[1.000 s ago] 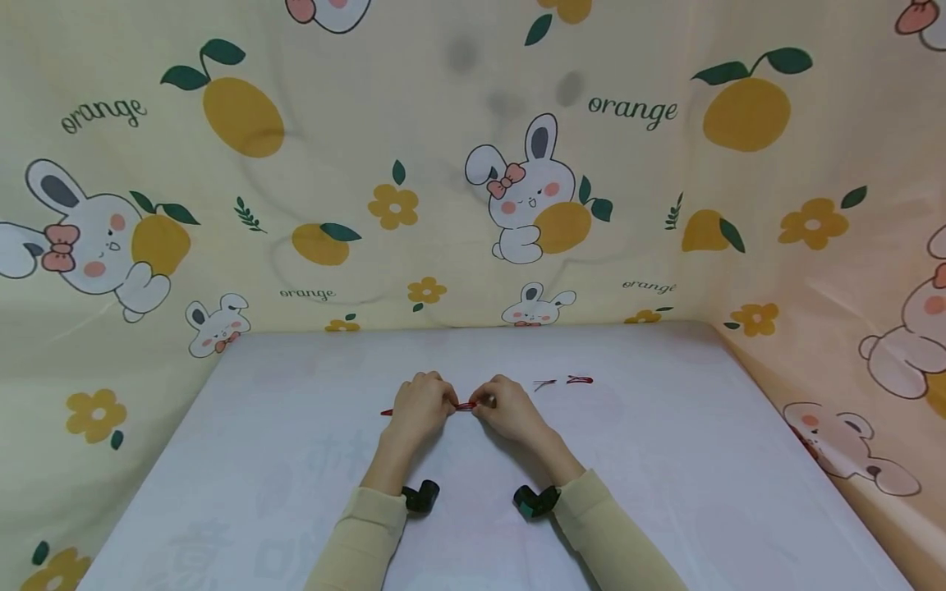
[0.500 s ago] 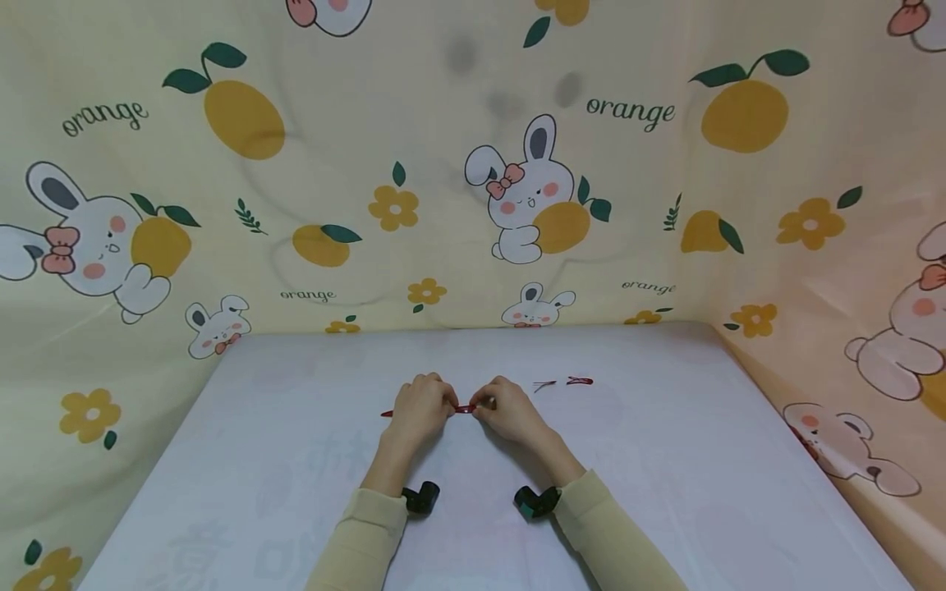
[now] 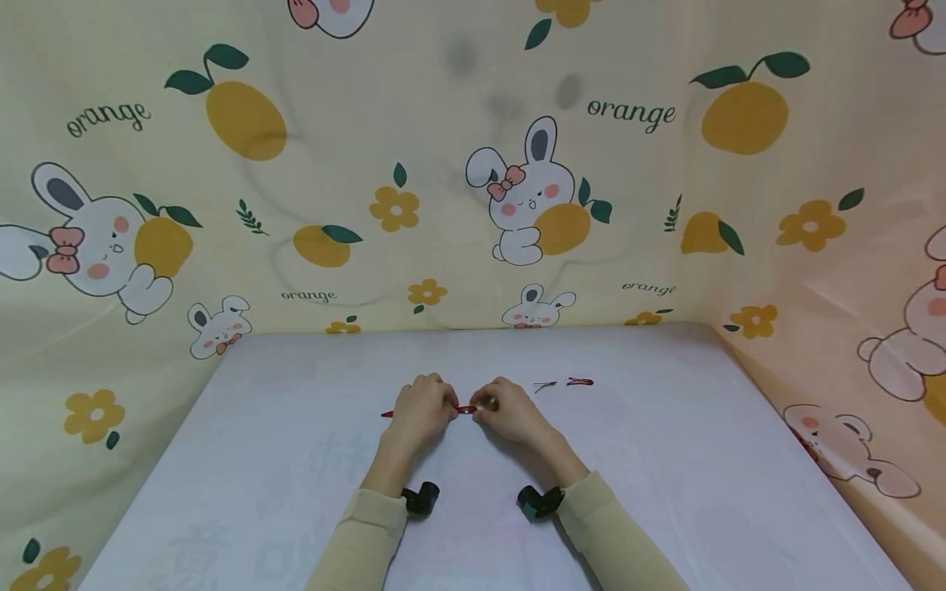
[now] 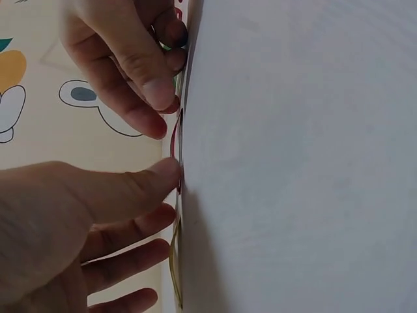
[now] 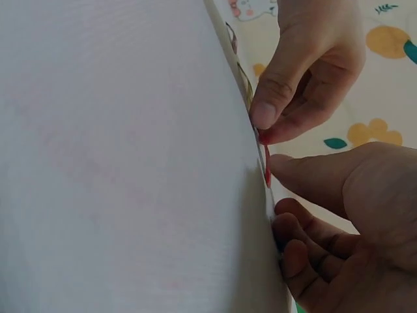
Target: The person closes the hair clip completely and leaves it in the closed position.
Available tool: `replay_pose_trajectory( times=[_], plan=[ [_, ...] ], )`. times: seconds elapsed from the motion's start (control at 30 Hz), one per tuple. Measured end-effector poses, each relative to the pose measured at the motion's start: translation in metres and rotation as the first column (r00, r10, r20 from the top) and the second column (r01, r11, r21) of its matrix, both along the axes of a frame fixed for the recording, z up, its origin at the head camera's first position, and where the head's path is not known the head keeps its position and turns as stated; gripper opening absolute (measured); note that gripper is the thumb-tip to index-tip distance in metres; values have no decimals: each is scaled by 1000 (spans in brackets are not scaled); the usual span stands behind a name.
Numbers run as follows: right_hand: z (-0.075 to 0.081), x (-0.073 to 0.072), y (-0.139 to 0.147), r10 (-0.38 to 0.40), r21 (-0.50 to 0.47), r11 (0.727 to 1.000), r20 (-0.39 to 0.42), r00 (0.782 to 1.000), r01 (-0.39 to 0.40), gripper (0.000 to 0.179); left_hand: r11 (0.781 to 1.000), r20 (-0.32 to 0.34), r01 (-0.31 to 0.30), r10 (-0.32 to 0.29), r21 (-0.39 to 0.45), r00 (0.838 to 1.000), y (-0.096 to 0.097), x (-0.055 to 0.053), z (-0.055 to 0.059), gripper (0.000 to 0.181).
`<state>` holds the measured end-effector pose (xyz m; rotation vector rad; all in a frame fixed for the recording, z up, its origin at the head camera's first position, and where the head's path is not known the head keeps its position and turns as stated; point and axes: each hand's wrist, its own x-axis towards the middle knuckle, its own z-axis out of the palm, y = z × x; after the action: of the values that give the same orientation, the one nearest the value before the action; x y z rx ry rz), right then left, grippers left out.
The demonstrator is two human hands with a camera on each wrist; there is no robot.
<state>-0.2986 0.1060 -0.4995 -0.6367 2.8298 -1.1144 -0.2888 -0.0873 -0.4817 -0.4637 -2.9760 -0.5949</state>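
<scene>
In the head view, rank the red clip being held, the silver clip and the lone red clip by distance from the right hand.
1. Red clip being held: pinched at the right hand.
2. Silver clip: just beyond, right.
3. Lone red clip: farther right.

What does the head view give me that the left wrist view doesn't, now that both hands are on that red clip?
Only the head view shows the whole table, two spare hair clips lying right of the hands, a red piece poking out left of the left hand, and both sleeves. Only the left wrist view shows the left thumb pressing the red clip at the surface. Both show the right hand meeting the left on the clip.
</scene>
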Motion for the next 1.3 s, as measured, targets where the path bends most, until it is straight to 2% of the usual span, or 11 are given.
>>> replay_pose_trajectory(
  times=[0.13, 0.37, 0.6, 0.73, 0.97, 1.13, 1.3],
  plan=[
    [0, -1, 2, 12, -22, 1000, 9, 1000, -11, 17, 1000, 15, -2, 2, -8, 1000, 0, 0, 0, 5],
    [5, 2, 0, -11, -91, 996, 52, 999, 16, 21, 1000, 11, 5, -5, -13, 1000, -1, 1, 2, 10],
    [7, 2, -1, -49, -154, 987, 23, 999, 52, 26, 1000, 12, -17, 17, -8, 1000, -2, 1, 0, 14],
    [8, -1, 3, -95, -218, 972, -13, 995, 90, 28, 1000, -16, -14, 14, 4, 1000, -1, 0, 1, 15],
    [13, -9, 15, -187, -305, 940, -90, 978, 152, 29, 999, -104, -5, 10, 50, 994, 5, -3, 5, 18],
    [12, -13, 26, -227, -316, 931, -114, 967, 181, 31, 997, -147, -4, 15, 75, 989, 10, -5, 7, 18],
    [10, -17, 36, -248, -294, 935, -148, 958, 197, 30, 994, -171, -10, 28, 110, 985, 16, -7, 8, 18]
  ],
)
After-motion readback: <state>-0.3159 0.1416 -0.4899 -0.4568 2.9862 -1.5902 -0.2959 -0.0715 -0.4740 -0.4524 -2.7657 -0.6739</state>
